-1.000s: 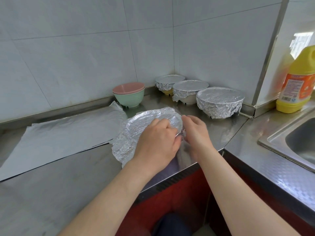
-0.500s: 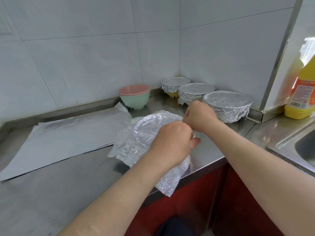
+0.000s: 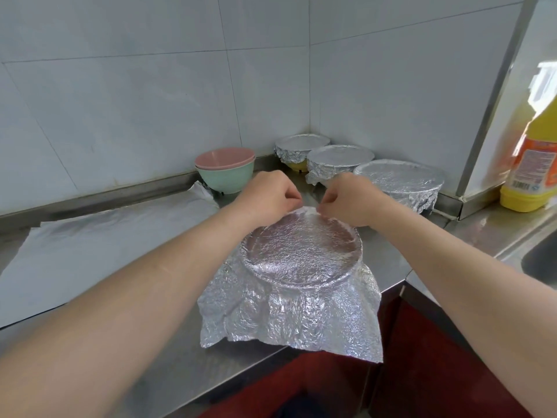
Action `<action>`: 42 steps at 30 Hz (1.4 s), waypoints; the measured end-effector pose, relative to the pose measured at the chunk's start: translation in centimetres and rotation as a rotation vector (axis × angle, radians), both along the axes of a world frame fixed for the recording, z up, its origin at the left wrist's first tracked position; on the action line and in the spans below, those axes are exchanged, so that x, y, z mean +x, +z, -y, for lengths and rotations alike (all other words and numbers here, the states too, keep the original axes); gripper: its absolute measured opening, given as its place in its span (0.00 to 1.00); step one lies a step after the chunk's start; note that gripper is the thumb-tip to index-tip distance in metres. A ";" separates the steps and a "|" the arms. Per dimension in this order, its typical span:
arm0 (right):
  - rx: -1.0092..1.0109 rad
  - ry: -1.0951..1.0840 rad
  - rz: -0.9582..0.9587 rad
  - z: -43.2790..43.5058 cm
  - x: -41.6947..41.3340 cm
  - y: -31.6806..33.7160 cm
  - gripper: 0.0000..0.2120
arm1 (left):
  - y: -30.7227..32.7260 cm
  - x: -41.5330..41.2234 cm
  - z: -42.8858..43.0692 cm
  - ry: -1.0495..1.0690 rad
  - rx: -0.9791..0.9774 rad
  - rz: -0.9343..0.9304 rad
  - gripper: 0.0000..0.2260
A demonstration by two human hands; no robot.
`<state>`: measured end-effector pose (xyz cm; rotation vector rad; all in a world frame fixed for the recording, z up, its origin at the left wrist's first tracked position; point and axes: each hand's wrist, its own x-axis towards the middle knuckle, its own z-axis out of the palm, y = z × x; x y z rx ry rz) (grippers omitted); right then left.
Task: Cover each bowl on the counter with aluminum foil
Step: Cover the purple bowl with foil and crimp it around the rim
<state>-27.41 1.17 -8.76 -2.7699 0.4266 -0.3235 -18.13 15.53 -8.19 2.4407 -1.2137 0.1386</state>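
Left hand [image 3: 265, 194] and right hand [image 3: 351, 198] pinch crinkled foil [image 3: 301, 257] at its far edge, front skirt hanging loose.

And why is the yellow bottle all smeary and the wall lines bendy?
Head view: the yellow bottle sits at the right edge, blurred and washed by bright glare; the wide-angle lens bends the wall tile lines; the foil looks sharp.
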 end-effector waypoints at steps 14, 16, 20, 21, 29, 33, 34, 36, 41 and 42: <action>-0.125 -0.028 0.033 -0.3 0.3 -0.5 0.04 | -1.2 0.5 0.3 0.002 -0.029 -0.037 0.04; -0.091 0.001 -0.001 -0.2 0.0 -0.1 0.09 | -1.1 0.5 0.1 -0.008 -0.037 -0.060 0.04; -0.050 0.022 0.003 -0.4 -0.1 0.0 0.07 | -1.2 0.2 0.2 -0.040 -0.052 -0.082 0.05; -0.043 0.008 0.024 -0.5 0.0 -0.2 0.08 | -1.3 0.2 0.3 -0.044 -0.051 -0.072 0.05; 0.123 0.038 0.144 -0.3 -1.1 0.3 0.10 | -1.4 0.1 -1.0 0.093 -0.066 -0.063 0.04; 0.413 0.060 0.230 0.8 -4.7 0.6 0.13 | -1.3 -0.4 -3.1 0.177 -0.048 -0.035 0.03; 0.491 0.070 0.219 0.9 -5.9 0.1 0.14 | -1.2 -0.8 -3.7 0.193 -0.041 -0.024 0.04; 0.681 0.075 0.158 1.6 -7.4 -1.5 0.17 | -1.1 -1.5 -4.5 0.232 -0.023 0.001 0.06; 1.169 0.143 0.080 2.7 -9.0 -5.7 0.23 | 0.2 -6.9 -5.5 0.140 -0.106 0.078 0.09; 1.204 0.158 0.083 2.8 -9.1 -6.1 0.24 | 0.3 -8.7 -5.2 0.074 -0.088 0.055 0.10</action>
